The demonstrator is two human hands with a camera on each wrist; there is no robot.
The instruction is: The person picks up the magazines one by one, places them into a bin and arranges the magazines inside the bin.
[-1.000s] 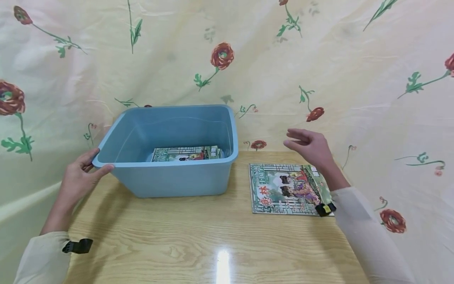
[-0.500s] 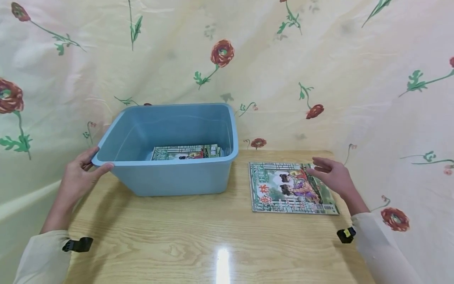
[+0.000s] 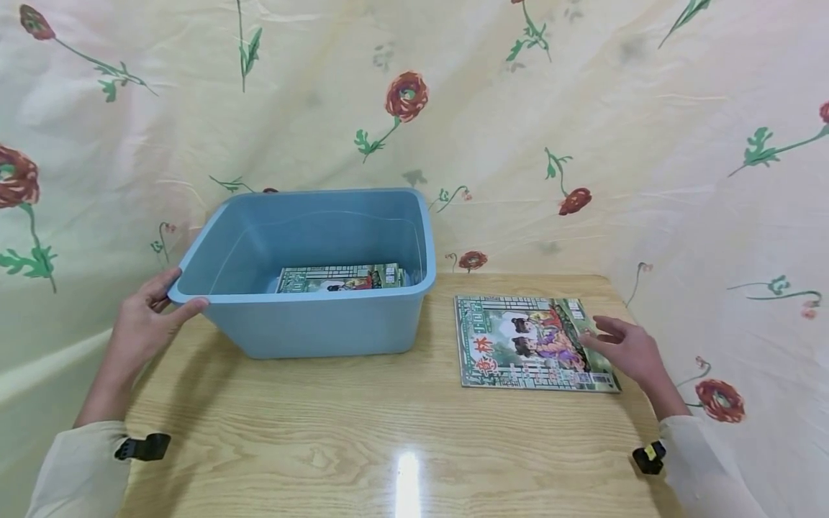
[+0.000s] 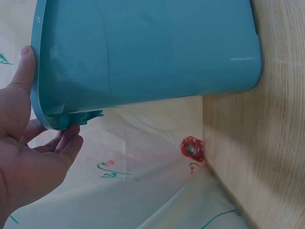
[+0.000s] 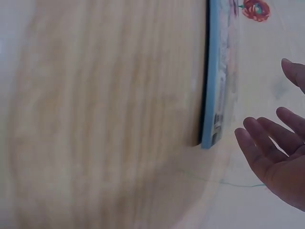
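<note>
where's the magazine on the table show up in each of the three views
Head view: the magazine lies flat right of centre, beside the blue bin, with the right hand at its right edge.
Left wrist view: not in it; only the bin and left hand show.
Right wrist view: seen edge-on as a thin strip, upper right.
Shared landmark: the wooden table.

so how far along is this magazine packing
Partly done: a magazine already lies inside the blue bin. In hand: the left hand grips the bin's rim, while the open right hand reaches the magazine on the table. Left: lifting that one into the bin.
</note>
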